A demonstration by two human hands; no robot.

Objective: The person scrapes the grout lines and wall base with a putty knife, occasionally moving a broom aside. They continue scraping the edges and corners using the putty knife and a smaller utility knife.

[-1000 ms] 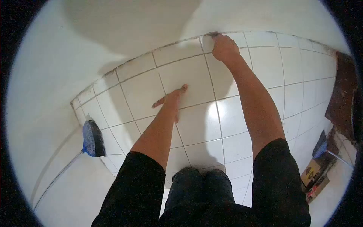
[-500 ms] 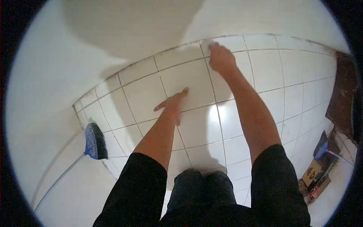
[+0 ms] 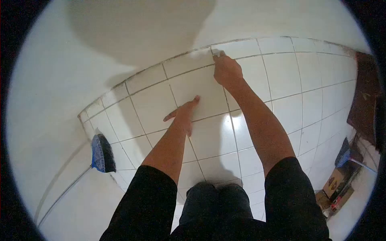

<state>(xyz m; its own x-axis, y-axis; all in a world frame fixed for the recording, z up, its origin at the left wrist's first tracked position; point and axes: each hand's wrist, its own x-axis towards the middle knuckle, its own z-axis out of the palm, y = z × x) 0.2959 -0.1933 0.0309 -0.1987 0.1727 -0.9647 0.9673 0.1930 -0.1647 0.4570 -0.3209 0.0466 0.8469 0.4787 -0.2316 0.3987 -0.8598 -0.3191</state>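
My left hand (image 3: 184, 111) rests on a white tile (image 3: 155, 106), its fingers spread apart and nothing in it. Farther out, my right hand (image 3: 228, 70) is closed, with the fingers bent at the narrow tile row (image 3: 241, 47) that runs along the white wall (image 3: 261, 20). Something small and pale shows at those fingertips, too blurred to name. Dark, dirty-looking lines mark the joints between the tiles and the edge where they meet the wall.
To the left, a broom (image 3: 101, 153) with a blue-and-black head leans its handle toward me. Another blue broom (image 3: 342, 158) stands at the right, near cardboard boxes (image 3: 333, 182) and a dark brown panel (image 3: 363, 96). My knees (image 3: 215, 201) are at the bottom.
My right hand has slid a short way left and slightly toward me along the narrow tile row. The left hand stays in nearly the same spot.
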